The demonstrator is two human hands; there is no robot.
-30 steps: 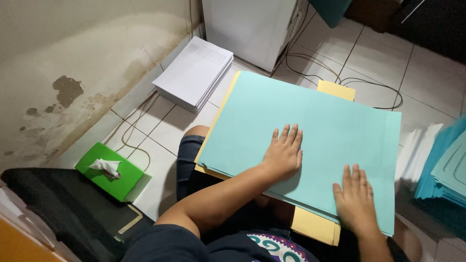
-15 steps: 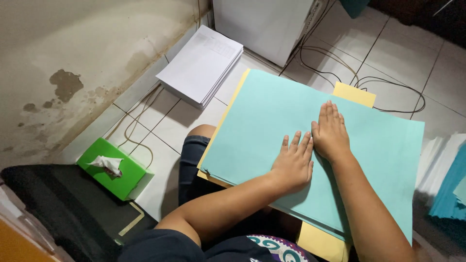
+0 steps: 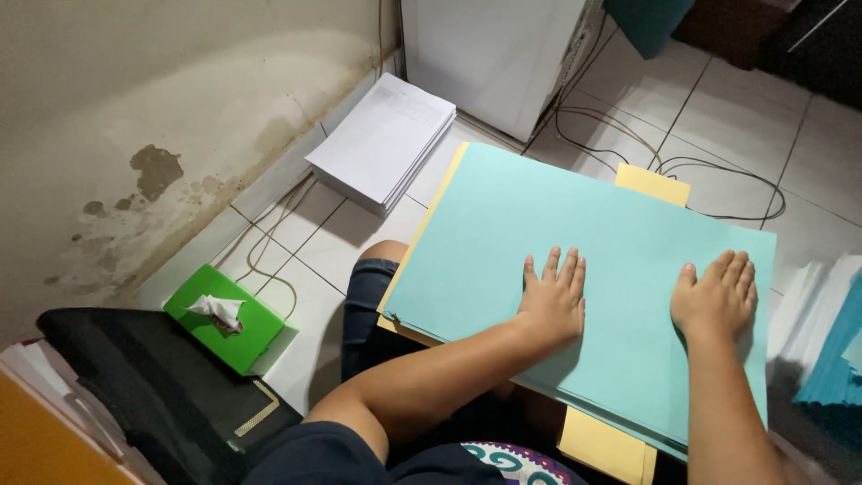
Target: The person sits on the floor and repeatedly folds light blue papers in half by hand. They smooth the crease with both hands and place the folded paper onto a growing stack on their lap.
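Sheets of pale turquoise paper (image 3: pixel 539 233) lie stacked across my lap, resting on yellow sheets (image 3: pixel 651 184) that peek out at the far and near edges. Their long axis slants from far left to near right. My left hand (image 3: pixel 552 301) and right hand (image 3: pixel 714 296) both press flat on top, fingers open, gripping nothing, pointing away from me.
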